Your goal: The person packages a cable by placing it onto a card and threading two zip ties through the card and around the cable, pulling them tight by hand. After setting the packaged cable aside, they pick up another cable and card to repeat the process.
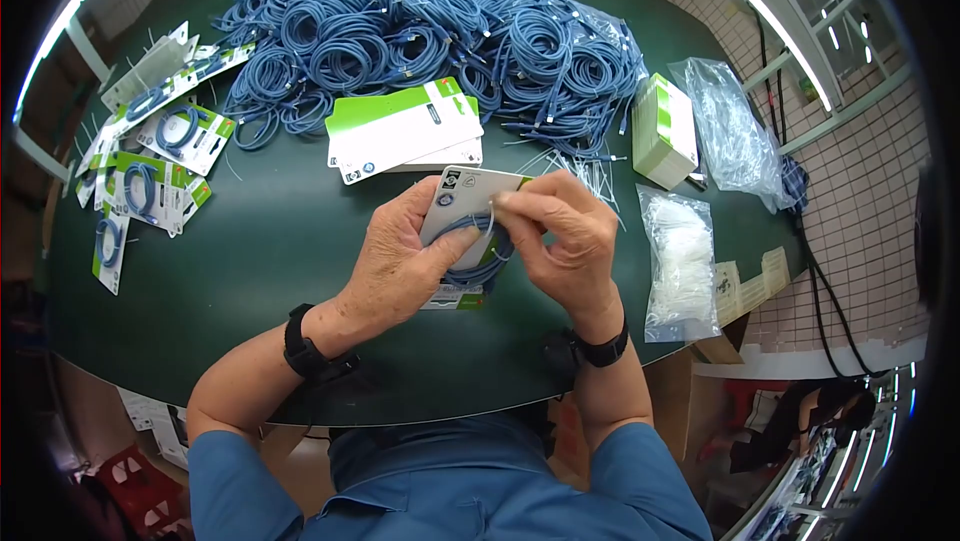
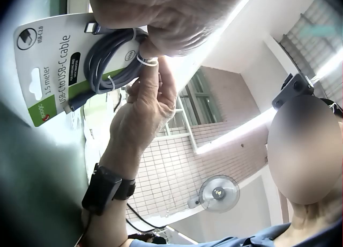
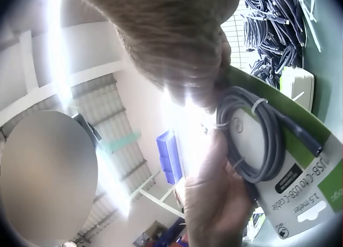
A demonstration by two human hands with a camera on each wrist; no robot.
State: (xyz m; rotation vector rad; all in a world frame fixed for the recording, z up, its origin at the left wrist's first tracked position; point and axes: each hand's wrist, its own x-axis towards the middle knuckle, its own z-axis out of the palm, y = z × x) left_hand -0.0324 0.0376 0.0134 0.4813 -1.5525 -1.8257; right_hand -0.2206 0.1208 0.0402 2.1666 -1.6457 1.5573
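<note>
Between the two hands is a white and green printed card with a coiled blue USB-C cable lying on its face. My left hand grips the card's left side, its thumb pressing on the coil. A thin white tie loops through the card and round the cable; my right hand pinches it at the card's right edge. In the right wrist view, more white ties hold the cable coil together, and a cable plug lies along the card.
Blue coiled cables heap along the back. Blank-backed cards lie before them, and finished-looking carded cables pile at left. At right are a card stack, loose ties, a bag of white ties and clear plastic.
</note>
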